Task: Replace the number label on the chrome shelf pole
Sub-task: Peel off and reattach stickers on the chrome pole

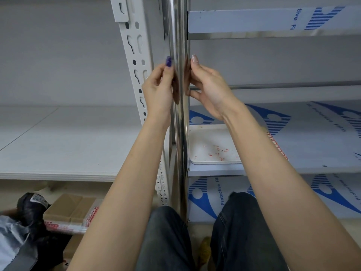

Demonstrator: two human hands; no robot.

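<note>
The chrome shelf pole [178,32] runs upright through the middle of the view. My left hand [158,90] is against its left side, thumb with a purple nail pressed on the metal and fingers curled beside it. My right hand [209,89] is against its right side at the same height, thumb pointing up along the pole and fingers curled towards the back of it. No number label shows on the pole; the part between my hands is partly hidden.
A white slotted upright [136,61] stands just left of the pole. A white tray [197,159] with small red scraps lies on the film-covered right shelf [312,137]. A white shelf [58,145] is at left. Cardboard boxes [72,210] and a black bag [31,212] lie on the floor.
</note>
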